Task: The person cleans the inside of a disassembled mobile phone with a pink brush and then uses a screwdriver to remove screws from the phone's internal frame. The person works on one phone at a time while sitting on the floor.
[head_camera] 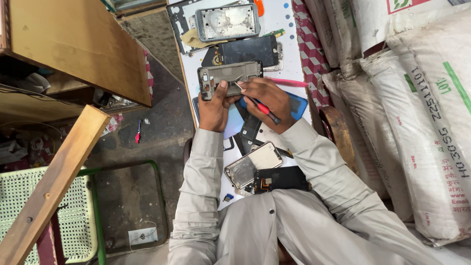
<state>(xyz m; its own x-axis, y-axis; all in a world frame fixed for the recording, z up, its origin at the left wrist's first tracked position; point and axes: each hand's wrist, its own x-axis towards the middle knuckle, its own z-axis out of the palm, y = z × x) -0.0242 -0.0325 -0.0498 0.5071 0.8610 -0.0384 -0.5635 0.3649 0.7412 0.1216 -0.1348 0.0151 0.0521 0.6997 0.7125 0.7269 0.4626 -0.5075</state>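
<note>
On the narrow white table (289, 29) in front of me, my left hand (214, 105) curls shut around the lower edge of a grey phone frame (229, 77), thumb pressed on its face. My right hand (267, 98) is closed on a red-handled screwdriver (260, 107), its tip touching the frame's inside. Both forearms reach forward, sleeves close together. Loose phone parts crowd the table: a silver back cover (252, 164) near my lap, a dark screen (243, 50) just beyond the frame. Stacked white sacks (417, 108) hem in my right side.
</note>
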